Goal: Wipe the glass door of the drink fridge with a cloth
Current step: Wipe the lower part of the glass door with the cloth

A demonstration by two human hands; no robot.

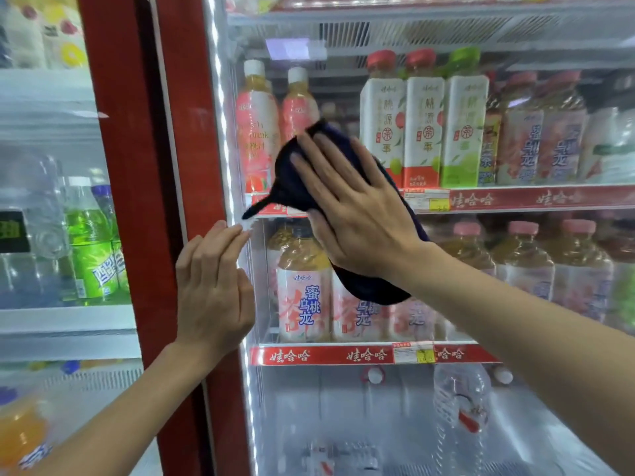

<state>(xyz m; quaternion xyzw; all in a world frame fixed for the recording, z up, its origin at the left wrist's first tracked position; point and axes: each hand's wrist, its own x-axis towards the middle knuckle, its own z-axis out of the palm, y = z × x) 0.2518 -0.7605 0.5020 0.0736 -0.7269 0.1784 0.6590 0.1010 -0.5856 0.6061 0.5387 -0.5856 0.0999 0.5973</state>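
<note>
A dark navy cloth (287, 173) lies flat against the glass door (515, 139) of the drink fridge, at mid height near the door's left side. My right hand (350, 204) presses on the cloth with straight, spread fingers, and the cloth shows above, left of and below the palm. My left hand (213, 286) rests on the door's red left frame (192, 132), fingers lightly bent with their tips at the lit edge of the glass. It holds nothing.
Behind the glass, shelves with red price strips (515, 199) carry rows of tea and juice bottles. A second fridge (51, 201) with green soda bottles stands to the left. The bottom shelf holds a few clear water bottles (460, 400).
</note>
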